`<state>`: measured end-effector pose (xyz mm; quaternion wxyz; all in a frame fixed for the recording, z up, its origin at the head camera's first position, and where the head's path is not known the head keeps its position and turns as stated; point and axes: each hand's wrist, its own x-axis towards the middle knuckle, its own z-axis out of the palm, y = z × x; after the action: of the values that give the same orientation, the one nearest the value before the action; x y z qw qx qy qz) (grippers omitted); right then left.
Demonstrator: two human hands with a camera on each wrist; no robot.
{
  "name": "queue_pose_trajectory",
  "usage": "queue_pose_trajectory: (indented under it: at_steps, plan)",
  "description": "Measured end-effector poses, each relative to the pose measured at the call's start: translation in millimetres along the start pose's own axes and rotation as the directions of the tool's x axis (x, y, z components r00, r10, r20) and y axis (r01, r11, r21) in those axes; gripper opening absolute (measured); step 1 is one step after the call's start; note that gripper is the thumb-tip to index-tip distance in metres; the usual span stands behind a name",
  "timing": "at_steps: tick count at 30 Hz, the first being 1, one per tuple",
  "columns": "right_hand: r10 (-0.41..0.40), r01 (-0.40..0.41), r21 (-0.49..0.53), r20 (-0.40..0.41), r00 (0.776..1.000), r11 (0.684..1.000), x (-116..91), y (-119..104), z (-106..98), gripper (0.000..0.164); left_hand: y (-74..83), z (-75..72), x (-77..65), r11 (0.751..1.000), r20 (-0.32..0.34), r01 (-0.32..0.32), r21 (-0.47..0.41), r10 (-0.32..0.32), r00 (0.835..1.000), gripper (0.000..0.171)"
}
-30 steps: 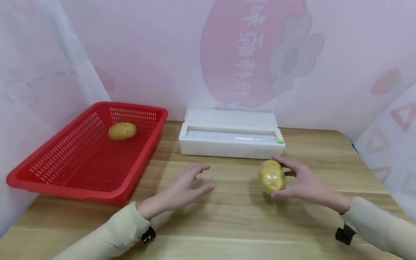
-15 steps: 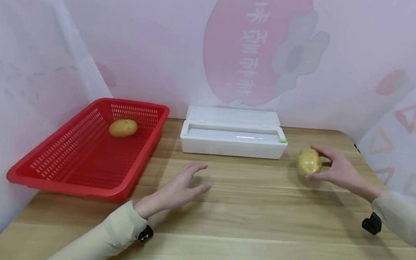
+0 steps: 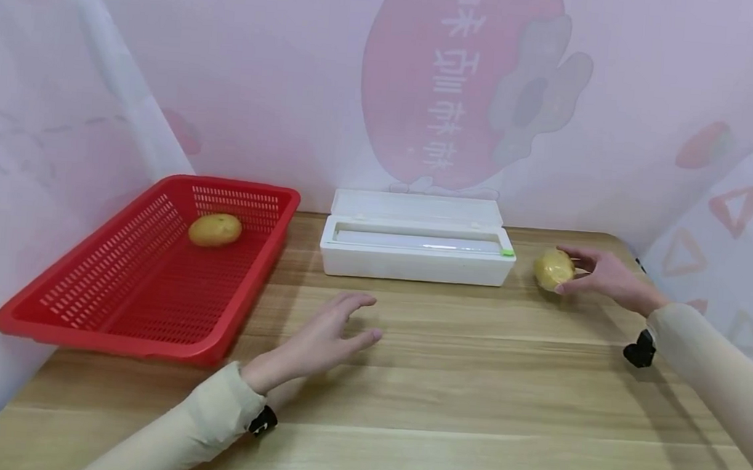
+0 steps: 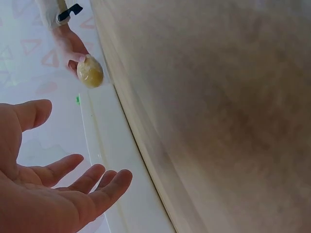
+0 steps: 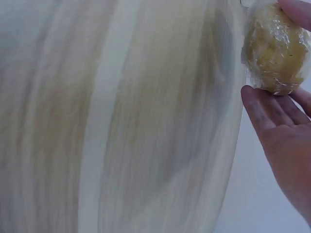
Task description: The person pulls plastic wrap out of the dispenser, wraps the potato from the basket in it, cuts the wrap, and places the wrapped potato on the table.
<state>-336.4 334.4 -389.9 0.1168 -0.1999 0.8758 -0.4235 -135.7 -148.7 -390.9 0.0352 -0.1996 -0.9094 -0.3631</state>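
Right hand outstretched right of white box, gripping wrapped potato; left hand before white box, fingers loose

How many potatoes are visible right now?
2: one potato lies in the red basket, toward its far end; the right hand holds one film-wrapped potato.

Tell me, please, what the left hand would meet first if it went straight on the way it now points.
The left hand would probably meet the long, white, plastic-looking open box first; its height above the table is unclear, so it might pass over.
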Motion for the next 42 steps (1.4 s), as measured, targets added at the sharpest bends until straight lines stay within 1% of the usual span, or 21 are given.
queue_pose_trajectory:
  at_steps: [3,7,11,15,17,18,19,21,22,24,26,27,28,30,32,34,35,36,38,40,42]
  plan:
    - [0.005,-0.006,0.047,0.025,1.0,0.999,5.2,2.4,1.5,0.093,0.3,1.0,0.9,1.0,0.015,-0.003,-0.012,0.003,1.0,0.058]
    - [-0.021,0.018,0.055,0.061,0.998,0.998,9.9,7.0,6.3,0.094,0.6,2.0,2.2,1.0,0.023,-0.009,-0.017,0.009,1.0,0.057]
    - [-0.056,0.055,0.015,0.07,0.996,0.998,12.3,7.9,10.0,0.095,-0.1,1.9,3.6,1.0,0.009,-0.002,-0.009,0.002,1.0,0.056]
    - [-0.041,0.045,-0.054,0.074,0.996,0.998,7.2,-1.3,9.8,0.103,2.1,-1.5,7.6,1.0,-0.001,0.0,-0.03,0.0,1.0,0.055]
    - [-0.023,0.028,-0.113,0.045,0.999,0.993,2.6,-12.7,9.0,0.107,3.7,-4.8,11.1,1.0,-0.016,-0.015,-0.023,0.014,1.0,0.055]
    - [-0.029,0.032,-0.152,0.021,0.999,0.988,0.4,-19.7,8.6,0.108,4.6,-6.9,13.2,0.999,-0.028,-0.028,-0.015,0.028,0.999,0.055]
    - [-0.036,0.033,-0.182,-0.01,0.999,0.983,-2.0,-28.2,8.6,0.107,5.2,-9.1,15.6,0.999,-0.044,-0.042,-0.004,0.042,0.998,0.054]
    - [-0.064,0.045,-0.204,-0.087,0.994,0.978,-6.9,-48.8,11.0,0.1,6.6,-14.2,20.4,0.998,-0.085,-0.063,0.028,0.065,0.994,0.054]
    - [-0.078,0.055,-0.185,-0.121,0.99,0.981,-9.4,-59.9,13.7,0.093,7.1,-17.0,23.2,0.997,-0.11,-0.069,0.045,0.074,0.991,0.054]
    - [-0.122,0.103,-0.116,-0.177,0.977,0.988,-13.7,-81.5,21.9,0.079,7.6,-22.2,29.4,0.995,-0.159,-0.07,0.068,0.08,0.984,0.054]
    - [-0.132,0.128,-0.031,-0.221,0.966,0.991,-18.5,-101.7,33.6,0.064,7.9,-26.9,37.1,0.995,-0.203,-0.055,0.087,0.072,0.977,0.054]
    - [-0.13,0.133,-0.005,-0.239,0.962,0.991,-20.3,-110.1,39.8,0.059,7.4,-28.4,41.9,0.994,-0.228,-0.048,0.098,0.069,0.971,0.054]
    - [-0.132,0.139,0.011,-0.252,0.959,0.99,-20.9,-117.7,46.1,0.056,6.0,-30.1,46.3,0.993,-0.259,-0.04,0.111,0.068,0.964,0.053]
    - [-0.152,0.157,-0.007,-0.282,0.947,0.988,-17.8,-126.3,58.0,0.051,3.4,-33.6,54.4,0.995,-0.309,0.013,0.102,0.02,0.951,0.052]
    - [-0.164,0.159,-0.042,-0.304,0.938,0.986,-11.6,-129.1,68.8,0.048,-2.4,-36.3,61.2,0.994,-0.358,0.065,0.091,-0.028,0.933,0.051]
    - [-0.185,0.169,-0.077,-0.313,0.932,0.983,-3.3,-126.1,77.8,0.047,-9.4,-38.5,65.6,0.99,-0.404,0.121,0.076,-0.08,0.911,0.049]
    - [-0.192,0.173,-0.089,-0.315,0.929,0.981,0.8,-122.8,81.6,0.046,-13.1,-39.6,67.3,0.987,-0.415,0.146,0.065,-0.106,0.903,0.049]
    - [-0.196,0.174,-0.096,-0.316,0.928,0.98,4.1,-119.7,85.0,0.045,-17.8,-40.3,69.1,0.985,-0.426,0.157,0.066,-0.114,0.897,0.048]
    - [-0.19,0.171,-0.087,-0.301,0.934,0.981,7.9,-113.8,88.9,0.045,-25.9,-41.9,72.5,0.984,-0.436,0.164,0.072,-0.117,0.892,0.047]
    - [-0.186,0.174,-0.064,-0.298,0.936,0.983,10.5,-108.0,89.8,0.044,-33.1,-45.3,75.5,0.985,-0.43,0.164,0.055,-0.125,0.894,0.047]
    - [-0.188,0.191,-0.019,-0.292,0.938,0.981,12.9,-104.5,89.1,0.043,-40.9,-49.3,77.9,0.985,-0.421,0.171,0.025,-0.145,0.895,0.046]
